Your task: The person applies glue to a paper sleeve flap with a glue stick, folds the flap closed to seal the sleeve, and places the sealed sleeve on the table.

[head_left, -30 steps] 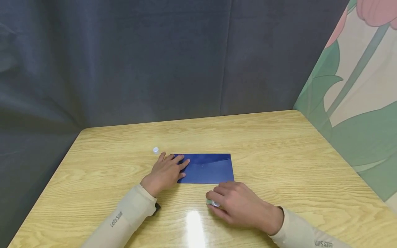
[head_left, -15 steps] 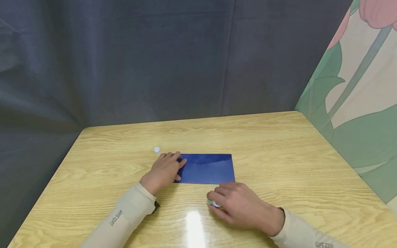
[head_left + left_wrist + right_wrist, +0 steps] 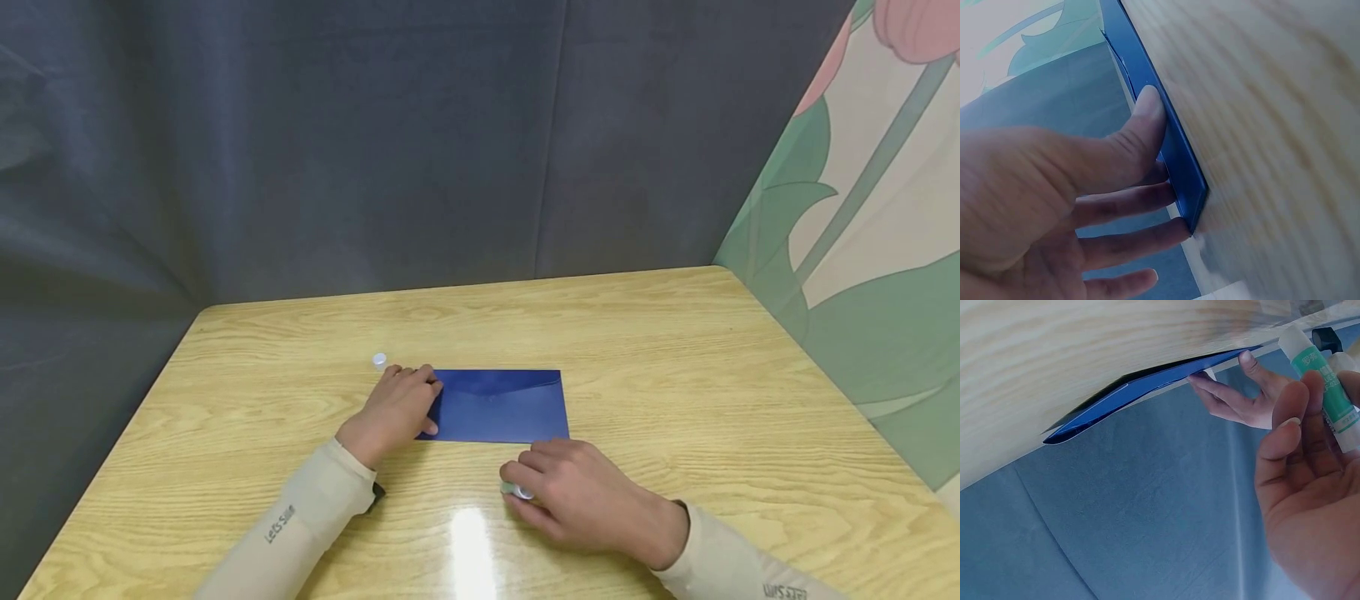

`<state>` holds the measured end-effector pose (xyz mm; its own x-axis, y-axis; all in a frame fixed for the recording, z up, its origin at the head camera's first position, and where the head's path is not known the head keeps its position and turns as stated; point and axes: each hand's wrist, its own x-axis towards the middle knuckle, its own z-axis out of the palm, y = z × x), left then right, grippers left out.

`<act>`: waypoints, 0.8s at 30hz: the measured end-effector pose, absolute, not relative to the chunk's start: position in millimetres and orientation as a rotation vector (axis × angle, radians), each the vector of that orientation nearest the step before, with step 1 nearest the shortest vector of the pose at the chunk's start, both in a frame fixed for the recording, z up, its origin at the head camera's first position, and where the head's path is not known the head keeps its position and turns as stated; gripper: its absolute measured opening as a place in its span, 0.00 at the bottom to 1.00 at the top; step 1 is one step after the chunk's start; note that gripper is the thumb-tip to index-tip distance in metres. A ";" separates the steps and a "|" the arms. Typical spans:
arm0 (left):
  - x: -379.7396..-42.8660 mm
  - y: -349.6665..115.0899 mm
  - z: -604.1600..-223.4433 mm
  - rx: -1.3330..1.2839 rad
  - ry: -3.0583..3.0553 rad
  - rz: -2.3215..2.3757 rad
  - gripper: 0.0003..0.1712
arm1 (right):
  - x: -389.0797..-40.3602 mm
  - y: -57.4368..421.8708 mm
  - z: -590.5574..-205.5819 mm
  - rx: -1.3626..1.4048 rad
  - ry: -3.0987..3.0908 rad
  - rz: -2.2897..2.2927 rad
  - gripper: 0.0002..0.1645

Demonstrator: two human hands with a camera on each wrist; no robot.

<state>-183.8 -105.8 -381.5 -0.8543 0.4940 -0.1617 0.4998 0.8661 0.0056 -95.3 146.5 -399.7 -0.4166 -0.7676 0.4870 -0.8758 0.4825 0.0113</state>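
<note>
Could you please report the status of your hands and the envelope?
Left hand on blue envelope. Right hand holding glue stick. White cap clear of envelope, nothing blocking.

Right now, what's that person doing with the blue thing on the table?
A person is at a wooden table with a blue envelope on it, flap side up. Their left hand rests its fingertips on the envelope's left end. Their right hand holds a green and white glue stick, which isn't touching the envelope. A small white cap sits on the table just beyond the left hand.
</note>
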 end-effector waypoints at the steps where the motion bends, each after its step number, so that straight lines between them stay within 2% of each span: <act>1: -183.4 -105.7 -380.8 0.772 2.884 -0.054 0.35 | -95.3 146.3 -399.5 1.367 -2.300 0.341 0.04; 16: -183.8 -109.5 -380.9 0.701 2.835 -0.088 0.39 | -95.9 144.4 -398.6 1.388 -2.290 0.296 0.05; 24: -179.1 -107.3 -381.1 0.768 2.835 -0.073 0.37 | -94.8 144.7 -398.6 1.379 -2.285 0.313 0.05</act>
<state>-179.1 -107.3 -381.1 -0.8442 0.4944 -0.2074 0.5044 0.8634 0.0050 -94.8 144.7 -398.6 -0.3989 -0.7773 0.4865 -0.8795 0.4744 0.0369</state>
